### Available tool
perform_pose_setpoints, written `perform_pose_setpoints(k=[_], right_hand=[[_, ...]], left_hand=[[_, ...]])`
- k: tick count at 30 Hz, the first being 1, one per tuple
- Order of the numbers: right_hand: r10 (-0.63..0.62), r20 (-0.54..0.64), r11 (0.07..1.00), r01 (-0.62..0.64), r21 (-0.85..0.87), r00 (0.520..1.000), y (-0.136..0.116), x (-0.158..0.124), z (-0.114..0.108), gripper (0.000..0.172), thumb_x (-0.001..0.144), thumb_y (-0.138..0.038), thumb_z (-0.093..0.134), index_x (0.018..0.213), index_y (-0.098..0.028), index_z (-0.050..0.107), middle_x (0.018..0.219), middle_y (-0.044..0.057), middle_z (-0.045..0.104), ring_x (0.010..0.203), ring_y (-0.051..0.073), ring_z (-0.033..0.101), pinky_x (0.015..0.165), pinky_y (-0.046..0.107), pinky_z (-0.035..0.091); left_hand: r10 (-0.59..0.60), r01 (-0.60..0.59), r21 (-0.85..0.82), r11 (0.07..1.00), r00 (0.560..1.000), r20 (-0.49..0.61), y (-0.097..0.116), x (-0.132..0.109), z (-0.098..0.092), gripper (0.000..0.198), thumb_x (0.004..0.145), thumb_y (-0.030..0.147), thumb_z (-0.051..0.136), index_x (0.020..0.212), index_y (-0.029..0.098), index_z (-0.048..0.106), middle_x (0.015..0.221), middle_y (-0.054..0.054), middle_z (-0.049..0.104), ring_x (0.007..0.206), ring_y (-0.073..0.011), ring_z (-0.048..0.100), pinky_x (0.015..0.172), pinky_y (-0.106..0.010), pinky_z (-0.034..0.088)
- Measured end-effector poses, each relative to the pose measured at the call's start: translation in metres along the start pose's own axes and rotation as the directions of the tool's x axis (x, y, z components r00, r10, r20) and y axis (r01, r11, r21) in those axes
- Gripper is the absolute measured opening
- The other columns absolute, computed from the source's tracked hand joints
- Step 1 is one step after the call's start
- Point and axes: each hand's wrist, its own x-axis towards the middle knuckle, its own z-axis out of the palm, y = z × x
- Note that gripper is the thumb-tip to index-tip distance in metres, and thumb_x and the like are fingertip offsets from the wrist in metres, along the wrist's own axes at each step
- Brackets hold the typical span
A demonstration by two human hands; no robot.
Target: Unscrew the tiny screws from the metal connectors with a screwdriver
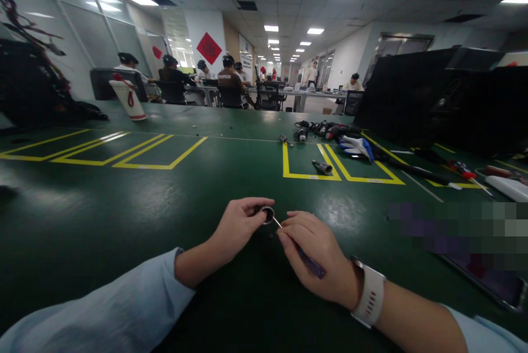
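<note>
Between thumb and fingers, my left hand (241, 226) grips a round metal sleeve (268, 214), its open end turned toward my right hand. A screwdriver (311, 264) with a dark translucent handle lies in my closed right hand (315, 246). Its thin shaft points up and left, with the tip at the mouth of the sleeve; whether it touches the inside I cannot tell. Just below on the green table sits a tiny ring-like part (270, 236). Farther off, a metal socket-like part (322, 167) rests inside a yellow taped box.
Dark metal parts (315, 130), a blue-and-white glove (357, 148) and a red-handled screwdriver (464, 170) lie to the right. A phone-like device (490, 279) is at the near right. A white cup-like container (130, 99) stands far left. Several people sit at desks beyond.
</note>
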Motion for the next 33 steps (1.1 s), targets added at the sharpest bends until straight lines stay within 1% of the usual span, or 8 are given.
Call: perform_pose_setpoints(k=[8, 14, 23, 27, 29, 30, 31, 33], right_hand=[[-0.013, -0.006, 1.0, 0.013, -0.002, 1.0, 0.0049, -0.0021, 0.0035, 0.014, 0.085, -0.013, 0.044, 0.086, -0.016, 0.057, 0.081, 0.006, 0.063, 0.08, 0.017, 0.059, 0.091, 0.039, 0.044], [-0.037, -0.017, 0.999, 0.037, 0.006, 0.999, 0.0047, -0.0027, 0.0023, 0.013, 0.084, -0.011, 0.045, 0.086, -0.016, 0.057, 0.081, 0.006, 0.062, 0.081, 0.016, 0.059, 0.092, 0.038, 0.044], [-0.029, -0.018, 0.999, 0.028, -0.015, 0.999, 0.004, -0.0008, 0.0019, 0.014, 0.084, -0.012, 0.044, 0.083, -0.015, 0.057, 0.081, 0.007, 0.063, 0.082, 0.017, 0.059, 0.092, 0.038, 0.044], [-0.035, -0.042, 0.999, 0.036, 0.027, 0.999, 0.0036, -0.0017, 0.0001, 0.014, 0.084, -0.012, 0.045, 0.085, -0.016, 0.059, 0.081, 0.007, 0.064, 0.081, 0.017, 0.06, 0.091, 0.038, 0.044], [0.009, -0.098, 0.997, -0.001, 0.082, 0.995, 0.003, -0.0016, -0.0015, 0.016, 0.084, -0.014, 0.045, 0.081, -0.017, 0.06, 0.076, 0.005, 0.065, 0.077, 0.016, 0.061, 0.087, 0.038, 0.045], [0.068, -0.117, 0.992, -0.055, 0.114, 0.991, 0.0029, -0.0011, -0.0023, 0.018, 0.085, -0.016, 0.044, 0.077, -0.017, 0.06, 0.072, 0.004, 0.065, 0.073, 0.016, 0.061, 0.082, 0.036, 0.047], [0.15, -0.117, 0.98, -0.132, 0.152, 0.982, 0.0031, -0.0004, -0.0031, 0.023, 0.086, -0.018, 0.043, 0.072, -0.017, 0.06, 0.067, 0.003, 0.064, 0.068, 0.015, 0.061, 0.075, 0.034, 0.048], [0.334, -0.059, 0.921, -0.313, 0.23, 0.941, 0.0047, 0.0013, -0.0041, 0.032, 0.088, -0.024, 0.041, 0.063, -0.017, 0.06, 0.059, 0.002, 0.062, 0.058, 0.014, 0.059, 0.06, 0.028, 0.047]], left_hand=[[0.018, -0.018, 0.013, 1.0, 1.0, -0.003, -0.0024, 0.0018, -0.0007, 0.03, 0.066, 0.016, 0.06, 0.095, 0.012, 0.068, 0.091, -0.008, 0.072, 0.085, -0.0213, 0.066, 0.082, -0.035, 0.05], [0.028, -0.029, 0.014, 0.999, 0.999, 0.027, -0.0043, 0.0024, -0.0013, 0.03, 0.068, 0.015, 0.059, 0.098, 0.011, 0.067, 0.088, -0.007, 0.072, 0.085, -0.0199, 0.066, 0.08, -0.033, 0.051], [0.028, -0.028, 0.013, 1.0, 0.999, 0.046, -0.0023, 0.0005, -0.0003, 0.03, 0.07, 0.016, 0.059, 0.099, 0.012, 0.067, 0.089, -0.006, 0.072, 0.084, -0.0187, 0.066, 0.079, -0.031, 0.051], [0.038, -0.039, 0.035, 0.999, 0.999, 0.034, -0.0029, 0.0018, -0.0015, 0.028, 0.07, 0.016, 0.059, 0.096, 0.012, 0.067, 0.086, -0.006, 0.072, 0.08, -0.0187, 0.066, 0.077, -0.032, 0.051], [0.03, -0.03, 0.049, 0.998, 1.0, -0.001, -0.0031, 0.0032, -0.0026, 0.029, 0.069, 0.016, 0.059, 0.096, 0.012, 0.067, 0.086, -0.007, 0.071, 0.08, -0.0193, 0.066, 0.078, -0.033, 0.051], [0.027, -0.026, 0.052, 0.998, 0.999, -0.022, -0.0033, 0.0041, -0.0034, 0.029, 0.069, 0.016, 0.059, 0.097, 0.012, 0.066, 0.087, -0.007, 0.071, 0.081, -0.0198, 0.066, 0.079, -0.034, 0.051], [0.024, -0.022, 0.053, 0.998, 0.999, -0.043, -0.0035, 0.0051, -0.0043, 0.03, 0.069, 0.017, 0.059, 0.098, 0.012, 0.066, 0.089, -0.008, 0.071, 0.083, -0.0202, 0.066, 0.08, -0.035, 0.051], [0.02, -0.017, 0.048, 0.999, 0.997, -0.079, -0.0043, 0.0071, -0.0061, 0.032, 0.068, 0.016, 0.06, 0.1, 0.013, 0.064, 0.094, -0.008, 0.07, 0.088, -0.0208, 0.065, 0.085, -0.037, 0.049]])
